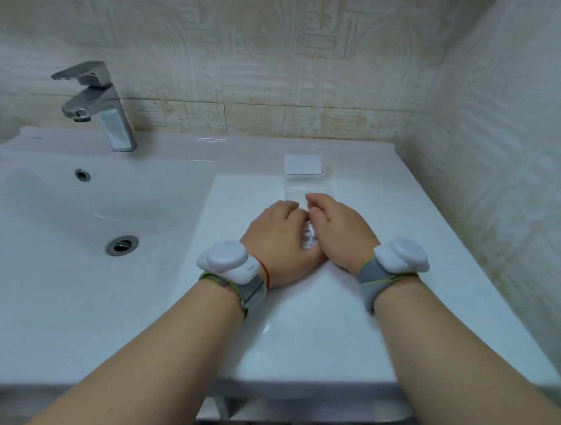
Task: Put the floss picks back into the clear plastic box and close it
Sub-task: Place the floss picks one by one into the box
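Head view: hands [307,237] cupped together

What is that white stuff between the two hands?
In the head view, a small bunch of white floss picks lies between the left hand and right hand, on the white counter.

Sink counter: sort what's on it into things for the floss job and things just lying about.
For the job:
- floss picks, bunched between both hands
- clear box, open, just beyond the hands
- left hand
- right hand

Lying about:
- tap
- basin drain
- overflow hole
- wrist devices
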Tool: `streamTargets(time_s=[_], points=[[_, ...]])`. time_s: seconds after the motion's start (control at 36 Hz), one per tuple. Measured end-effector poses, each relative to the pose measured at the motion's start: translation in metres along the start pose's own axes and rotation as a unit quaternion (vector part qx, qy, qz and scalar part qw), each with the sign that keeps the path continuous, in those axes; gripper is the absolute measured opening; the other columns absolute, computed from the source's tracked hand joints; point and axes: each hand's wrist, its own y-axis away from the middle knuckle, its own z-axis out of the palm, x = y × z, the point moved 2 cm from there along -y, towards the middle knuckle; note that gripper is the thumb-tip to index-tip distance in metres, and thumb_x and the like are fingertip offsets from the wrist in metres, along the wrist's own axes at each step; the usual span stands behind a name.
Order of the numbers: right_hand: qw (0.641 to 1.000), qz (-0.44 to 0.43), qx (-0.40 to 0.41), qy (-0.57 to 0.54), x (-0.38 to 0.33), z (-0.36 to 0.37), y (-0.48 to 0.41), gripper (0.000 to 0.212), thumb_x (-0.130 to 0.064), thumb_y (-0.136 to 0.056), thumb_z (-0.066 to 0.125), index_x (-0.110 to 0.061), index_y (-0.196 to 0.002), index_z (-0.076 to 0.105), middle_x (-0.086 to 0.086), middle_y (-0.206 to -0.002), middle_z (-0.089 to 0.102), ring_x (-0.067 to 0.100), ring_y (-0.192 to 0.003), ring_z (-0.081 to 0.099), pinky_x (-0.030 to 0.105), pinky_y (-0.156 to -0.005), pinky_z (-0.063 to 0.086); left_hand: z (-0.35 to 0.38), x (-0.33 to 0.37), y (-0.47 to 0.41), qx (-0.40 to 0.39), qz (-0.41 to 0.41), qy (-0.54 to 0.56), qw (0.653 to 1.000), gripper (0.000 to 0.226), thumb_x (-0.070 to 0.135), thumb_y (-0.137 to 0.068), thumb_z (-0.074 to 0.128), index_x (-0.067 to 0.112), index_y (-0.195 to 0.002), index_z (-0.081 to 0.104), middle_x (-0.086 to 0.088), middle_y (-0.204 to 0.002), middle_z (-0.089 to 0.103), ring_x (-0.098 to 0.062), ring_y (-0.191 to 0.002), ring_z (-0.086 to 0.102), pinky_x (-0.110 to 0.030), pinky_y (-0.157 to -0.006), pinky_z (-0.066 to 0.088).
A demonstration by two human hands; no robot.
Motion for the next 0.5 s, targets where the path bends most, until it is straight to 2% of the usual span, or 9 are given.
streamTargets(time_s=[0.08, 0.17, 0.28, 0.36, 0.44, 0.5], points=[[0.997, 0.006, 0.018, -0.075, 0.002, -0.001, 0.001, 0.033, -0.020, -0.096, 0.042, -0.025, -0.125, 0.057, -0.003, -0.121, 0.064, 0.015, -0.113, 0.056, 0.028, -0.100, 0.040, 0.000, 0.004, 0.000, 0.005, 0.007, 0.005, 1.000, 0.056, 0.058, -0.083, 0.048, 0.023, -0.126, 0.048, -0.002, -0.131, 0.051, -0.022, -0.127, 0.041, -0.034, -0.105, 0.032], [0.980, 0.045, 0.080, -0.177, 0.005, -0.006, -0.003, 0.024, -0.014, -0.091, 0.047, -0.025, -0.108, 0.060, -0.006, -0.099, 0.069, 0.014, -0.100, 0.062, 0.027, -0.093, 0.045, 0.003, 0.011, -0.003, 0.020, 0.000, 0.009, 1.000, 0.050, 0.054, -0.084, 0.051, 0.020, -0.120, 0.049, -0.003, -0.116, 0.057, -0.024, -0.110, 0.049, -0.034, -0.092, 0.038], [0.933, 0.077, 0.123, -0.328, 0.006, -0.009, -0.007, 0.029, 0.002, -0.086, 0.045, -0.017, -0.102, 0.061, 0.003, -0.099, 0.070, 0.016, -0.100, 0.063, 0.035, -0.098, 0.048, 0.011, 0.027, -0.011, 0.059, -0.052, -0.005, 0.997, 0.043, 0.049, -0.086, 0.051, 0.011, -0.106, 0.052, -0.009, -0.107, 0.058, -0.030, -0.100, 0.052, -0.036, -0.079, 0.036], [0.925, 0.069, 0.148, -0.343, 0.008, -0.013, -0.005, 0.031, 0.004, -0.083, 0.044, -0.018, -0.094, 0.062, 0.001, -0.091, 0.071, 0.016, -0.091, 0.065, 0.035, -0.093, 0.051, 0.012, 0.027, -0.014, 0.068, -0.072, 0.019, 0.995, 0.054, 0.054, -0.082, 0.054, 0.013, -0.115, 0.051, -0.009, -0.114, 0.056, -0.029, -0.105, 0.052, -0.037, -0.082, 0.040], [0.945, 0.077, 0.171, -0.268, 0.015, -0.019, -0.003, 0.026, -0.006, -0.081, 0.048, -0.027, -0.086, 0.062, -0.003, -0.089, 0.071, 0.015, -0.088, 0.064, 0.034, -0.089, 0.051, 0.007, 0.021, -0.011, 0.067, -0.073, 0.048, 0.994, 0.064, 0.058, -0.080, 0.053, 0.018, -0.129, 0.047, -0.005, -0.129, 0.053, -0.026, -0.119, 0.047, -0.035, -0.094, 0.039], [0.962, 0.091, 0.150, -0.210, 0.019, -0.021, -0.003, 0.020, -0.014, -0.079, 0.051, -0.028, -0.087, 0.063, -0.002, -0.094, 0.070, 0.016, -0.090, 0.064, 0.033, -0.089, 0.050, 0.002, 0.015, -0.007, 0.059, -0.070, 0.028, 0.995, 0.066, 0.056, -0.076, 0.044, 0.021, -0.132, 0.048, -0.003, -0.133, 0.052, -0.024, -0.124, 0.044, -0.034, -0.099, 0.036]])
